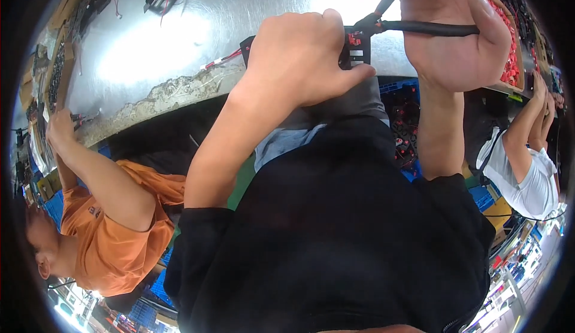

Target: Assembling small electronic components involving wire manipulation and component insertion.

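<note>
Left hand point(299, 57) at the near edge of a metal bench point(179, 33), fingers curled shut over a small black part point(353, 48) with red fittings; most of the part is hidden under the fist, only its right end showing past the knuckles. Red wires point(223, 59) trail out from under the hand to the left, lying along the bench top. Right hand point(452, 30) just beside the left, palm toward the camera, fingers wrapped round the black handle of a tool point(419, 29). Tool's long axis runs near level across the picture, handle to the right, working end pointing left and meeting the part at its top right corner. A second dark rod rises aslant from that same joint toward the top edge; cannot tell whether it belongs to the tool. The bench edge is crusted with pale residue. Tray of red pieces point(510, 45) behind the right hand, partly covered by it. Person in an orange shirt point(114, 237) at the left, one hand up on the bench edge. Person in a white shirt point(527, 177) at the right, arms raised to the bench.
</note>
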Motion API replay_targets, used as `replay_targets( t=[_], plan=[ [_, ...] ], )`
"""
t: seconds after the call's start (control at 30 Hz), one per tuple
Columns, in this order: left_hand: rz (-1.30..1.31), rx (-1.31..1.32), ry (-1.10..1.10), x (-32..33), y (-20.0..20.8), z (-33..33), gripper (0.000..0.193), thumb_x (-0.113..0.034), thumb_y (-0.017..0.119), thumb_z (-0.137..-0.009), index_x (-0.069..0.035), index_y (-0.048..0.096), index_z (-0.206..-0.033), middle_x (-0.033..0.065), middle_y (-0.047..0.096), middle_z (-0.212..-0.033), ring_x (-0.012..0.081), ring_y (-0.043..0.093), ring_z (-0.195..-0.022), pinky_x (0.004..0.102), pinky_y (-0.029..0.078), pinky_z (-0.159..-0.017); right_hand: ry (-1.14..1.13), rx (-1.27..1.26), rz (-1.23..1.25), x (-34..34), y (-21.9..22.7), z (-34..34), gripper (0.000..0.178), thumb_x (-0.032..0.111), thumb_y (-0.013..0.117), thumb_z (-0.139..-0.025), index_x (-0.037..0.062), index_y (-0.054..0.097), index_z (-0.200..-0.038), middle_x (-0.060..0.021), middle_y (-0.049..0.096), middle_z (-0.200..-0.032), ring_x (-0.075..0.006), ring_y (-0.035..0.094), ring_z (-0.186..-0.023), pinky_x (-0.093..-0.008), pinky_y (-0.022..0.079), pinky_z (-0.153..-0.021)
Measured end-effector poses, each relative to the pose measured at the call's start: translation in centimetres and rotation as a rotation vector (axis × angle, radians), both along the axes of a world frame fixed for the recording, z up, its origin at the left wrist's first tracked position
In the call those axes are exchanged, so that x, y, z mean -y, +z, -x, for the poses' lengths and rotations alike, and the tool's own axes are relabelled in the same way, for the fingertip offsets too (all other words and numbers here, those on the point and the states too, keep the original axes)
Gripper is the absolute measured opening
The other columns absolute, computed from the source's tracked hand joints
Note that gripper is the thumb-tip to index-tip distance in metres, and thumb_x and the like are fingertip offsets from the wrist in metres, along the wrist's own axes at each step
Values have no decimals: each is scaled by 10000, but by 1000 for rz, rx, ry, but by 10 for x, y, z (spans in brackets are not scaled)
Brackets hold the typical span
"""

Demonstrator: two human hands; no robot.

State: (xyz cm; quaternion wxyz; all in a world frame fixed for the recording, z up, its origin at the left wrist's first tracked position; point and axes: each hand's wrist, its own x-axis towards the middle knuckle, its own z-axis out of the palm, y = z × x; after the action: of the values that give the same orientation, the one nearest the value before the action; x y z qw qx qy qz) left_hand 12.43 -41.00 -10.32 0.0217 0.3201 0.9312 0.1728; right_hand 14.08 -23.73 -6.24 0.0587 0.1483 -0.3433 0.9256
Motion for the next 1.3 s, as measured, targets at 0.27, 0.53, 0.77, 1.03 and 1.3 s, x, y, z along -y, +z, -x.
replay_targets(
  t=[0.27, 0.53, 0.77, 1.03, 1.3],
  plan=[
    [-16, -71, -4, 0, -4, -2, 530, -532, 744, -748, -12, 657, -805, 155, 665, -679, 348, 690, -681, 426, 554, -638, 94, -18, 202, 1, -10, 11, 662, 395, 503, -943, -79, 422, -1398, -132, 568, -1097, -206, 550, -984, -355, 469, -859],
    [-89, 13, -12, 0, -4, -1, 650, -610, 729, -772, 23, 584, -796, 199, 632, -683, 416, 651, -686, 473, 516, -627, -188, -131, -259, 2, -15, 5, 538, 377, 544, -956, -26, 456, -1302, -122, 555, -1033, -193, 550, -910, -343, 460, -803],
    [-88, 43, -23, 0, -2, -3, 562, -511, 773, -779, 22, 600, -817, 204, 645, -690, 409, 661, -680, 466, 522, -620, -200, -315, -481, -11, -24, 2, 458, 366, 520, -940, 6, 502, -1224, -92, 524, -988, -169, 486, -832, -324, 399, -739],
    [-80, 91, -38, 3, 2, 3, 570, -510, 772, -782, 33, 617, -859, 214, 657, -707, 409, 666, -697, 473, 528, -652, 110, -525, -553, -21, -25, -1, 300, 352, 524, -906, 107, 515, -1078, -57, 518, -964, -176, 444, -795, -334, 349, -677],
    [-65, 52, -44, 2, 4, 0, 495, -469, 785, -764, 12, 677, -810, 179, 688, -745, 349, 705, -719, 419, 561, -662, 15, -509, -550, -17, -24, -4, 401, 369, 566, -893, 86, 539, -1176, -90, 512, -1022, -195, 450, -854, -329, 361, -737]
  ],
)
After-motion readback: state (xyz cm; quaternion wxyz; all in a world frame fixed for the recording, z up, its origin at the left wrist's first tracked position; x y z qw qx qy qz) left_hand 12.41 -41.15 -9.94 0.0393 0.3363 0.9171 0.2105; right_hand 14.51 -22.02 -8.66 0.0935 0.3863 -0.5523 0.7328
